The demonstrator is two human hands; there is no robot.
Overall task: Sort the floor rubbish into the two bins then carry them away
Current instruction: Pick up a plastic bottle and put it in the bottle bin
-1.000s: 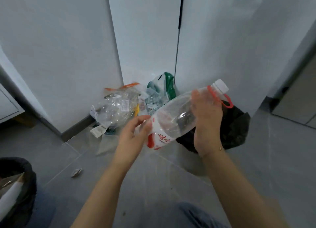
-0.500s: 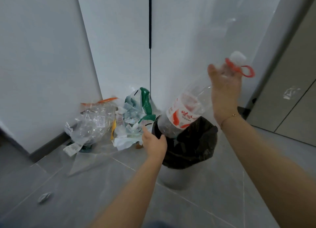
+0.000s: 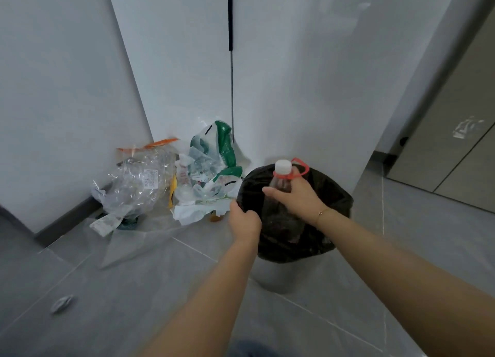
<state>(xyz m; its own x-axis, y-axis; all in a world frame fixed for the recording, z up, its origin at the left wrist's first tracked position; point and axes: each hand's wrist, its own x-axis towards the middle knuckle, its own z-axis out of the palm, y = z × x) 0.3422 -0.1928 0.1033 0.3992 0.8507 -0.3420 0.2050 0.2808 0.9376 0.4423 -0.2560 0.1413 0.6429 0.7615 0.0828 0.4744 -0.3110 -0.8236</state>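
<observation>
1. Illumination: soft, even and diffuse; source not visible.
2. Glare: faint bright patches on the glossy white panels [image 3: 308, 70] at upper right.
3. Shadows: weak, with soft edges, on the grey floor [image 3: 150, 297].
4. Distortion: wide-angle; straight panel edges lean and bow toward the frame borders.
5. Sharpness: overall slightly soft; the forearms at the bottom edge appear blurred.

Grey tiled floor [image 3: 134, 289] underfoot, pale grout lines crossing it. In the corner against the white wall sits a crumpled clear plastic bag [image 3: 136, 185], and just beside it a white-and-green plastic bag [image 3: 214, 169]. A flat clear sheet [image 3: 128, 244] spreads in front. A grey bin [image 3: 276, 276] with black liner stands right of the pile, and a small crumpled scrap [image 3: 62, 303] lies well apart
</observation>
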